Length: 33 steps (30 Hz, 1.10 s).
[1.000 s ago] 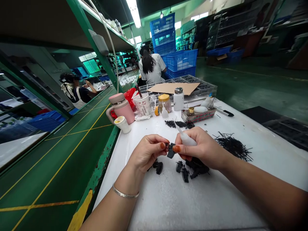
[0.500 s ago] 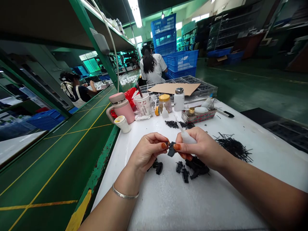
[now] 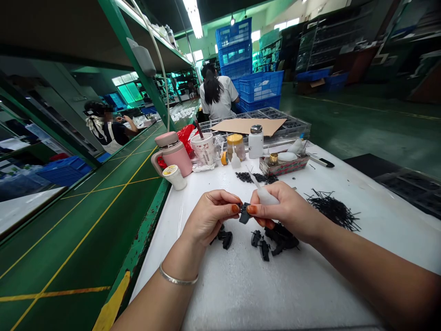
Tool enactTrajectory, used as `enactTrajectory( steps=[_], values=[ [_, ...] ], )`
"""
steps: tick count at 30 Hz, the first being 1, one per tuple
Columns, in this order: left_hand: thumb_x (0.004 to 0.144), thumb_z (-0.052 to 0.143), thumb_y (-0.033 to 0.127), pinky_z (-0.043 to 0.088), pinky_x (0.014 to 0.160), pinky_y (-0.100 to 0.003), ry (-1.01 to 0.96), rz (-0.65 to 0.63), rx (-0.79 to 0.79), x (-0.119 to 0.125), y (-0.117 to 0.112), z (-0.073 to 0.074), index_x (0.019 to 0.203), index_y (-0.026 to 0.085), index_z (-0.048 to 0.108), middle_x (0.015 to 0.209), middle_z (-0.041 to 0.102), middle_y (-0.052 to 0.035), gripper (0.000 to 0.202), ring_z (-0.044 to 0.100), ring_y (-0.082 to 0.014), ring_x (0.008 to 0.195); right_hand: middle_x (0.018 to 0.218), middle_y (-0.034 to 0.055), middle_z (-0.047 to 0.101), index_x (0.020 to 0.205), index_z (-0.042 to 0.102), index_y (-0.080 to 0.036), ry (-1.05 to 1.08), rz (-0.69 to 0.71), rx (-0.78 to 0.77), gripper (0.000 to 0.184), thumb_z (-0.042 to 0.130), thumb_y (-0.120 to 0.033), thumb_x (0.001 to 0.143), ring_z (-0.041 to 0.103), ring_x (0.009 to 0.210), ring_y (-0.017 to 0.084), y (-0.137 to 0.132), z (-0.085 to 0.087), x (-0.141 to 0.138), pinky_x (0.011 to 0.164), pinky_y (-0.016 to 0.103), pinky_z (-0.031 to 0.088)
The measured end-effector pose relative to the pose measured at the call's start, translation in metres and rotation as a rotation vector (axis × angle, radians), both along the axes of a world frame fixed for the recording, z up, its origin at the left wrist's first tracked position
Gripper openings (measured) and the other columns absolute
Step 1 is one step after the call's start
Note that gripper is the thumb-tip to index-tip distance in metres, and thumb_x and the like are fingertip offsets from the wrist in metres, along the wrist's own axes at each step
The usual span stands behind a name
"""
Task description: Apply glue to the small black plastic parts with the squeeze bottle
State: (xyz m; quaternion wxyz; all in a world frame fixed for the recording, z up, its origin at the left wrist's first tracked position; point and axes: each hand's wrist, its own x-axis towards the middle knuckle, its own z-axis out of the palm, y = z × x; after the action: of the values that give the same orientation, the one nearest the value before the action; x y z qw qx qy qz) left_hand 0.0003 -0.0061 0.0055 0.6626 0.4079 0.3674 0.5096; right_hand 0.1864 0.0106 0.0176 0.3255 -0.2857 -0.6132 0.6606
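Between my two hands is a small black plastic part [image 3: 244,215], held above the white tabletop. My left hand [image 3: 210,214] pinches its left side with thumb and fingertips, which partly cover it. My right hand [image 3: 287,209] grips the right side between thumb and finger. That same hand also holds a white squeeze bottle [image 3: 267,196] with a thin nozzle pointing up and left. Under the right hand lies a pile of similar black parts [image 3: 280,240]; a few more black parts [image 3: 225,239] lie below the left hand.
Thin black rods [image 3: 332,209] lie heaped at right, tiny black pieces [image 3: 253,177] beyond the hands. Along the back stand a pink mug [image 3: 177,158], a paper cup [image 3: 203,149], a white bottle [image 3: 256,142] and a small box [image 3: 285,165]. A green conveyor [image 3: 103,216] runs along the left.
Both hands keep the same pinch on the black part. The whole view has shifted very slightly; nothing was picked up or let go.
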Motion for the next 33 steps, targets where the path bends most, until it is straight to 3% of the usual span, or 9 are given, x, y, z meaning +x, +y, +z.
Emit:
enactTrajectory(
  steps=[5,13,21,33],
  values=[
    [0.052,0.086,0.015,0.049,0.053,-0.018,0.06,0.03,0.047,0.0002,0.0004,-0.0007,0.063,0.013,0.071,0.066,0.068,-0.0029,0.018,0.062,-0.0101,0.057,0.048,-0.0014,0.055,0.059,0.057,-0.013,-0.017,-0.001,-0.047,0.029,0.074,-0.033,0.07,0.042,0.041,0.006,0.0018,-0.0016,0.0001,0.042,0.02,0.029],
    [0.055,0.082,0.011,0.048,0.052,-0.02,0.139,0.071,0.163,0.0024,0.0008,-0.0015,0.062,0.016,0.073,0.066,0.067,-0.0014,0.013,0.06,-0.01,0.056,0.049,-0.002,0.053,0.058,0.054,-0.013,0.065,0.012,-0.251,0.024,0.073,-0.026,0.067,0.041,0.041,0.005,0.001,-0.0008,-0.002,0.041,0.019,0.023],
    [0.058,0.079,0.008,0.05,0.056,-0.021,0.277,0.124,0.305,0.0009,-0.0002,-0.0014,0.064,0.017,0.075,0.066,0.066,-0.0022,0.011,0.06,-0.0111,0.06,0.048,-0.0013,0.054,0.058,0.055,-0.013,-0.019,-0.053,-0.181,0.02,0.07,-0.024,0.066,0.04,0.04,0.005,-0.0001,0.0006,-0.0017,0.039,0.018,0.025],
    [0.05,0.088,0.017,0.048,0.05,-0.016,-0.043,0.075,-0.011,0.0029,0.0023,-0.0046,0.062,0.015,0.07,0.064,0.068,-0.0006,0.022,0.06,-0.0076,0.053,0.05,-0.0021,0.055,0.061,0.054,-0.013,0.1,0.041,-0.113,0.027,0.073,-0.03,0.071,0.041,0.042,0.005,0.0016,-0.0021,-0.0013,0.041,0.019,0.027]
  ],
)
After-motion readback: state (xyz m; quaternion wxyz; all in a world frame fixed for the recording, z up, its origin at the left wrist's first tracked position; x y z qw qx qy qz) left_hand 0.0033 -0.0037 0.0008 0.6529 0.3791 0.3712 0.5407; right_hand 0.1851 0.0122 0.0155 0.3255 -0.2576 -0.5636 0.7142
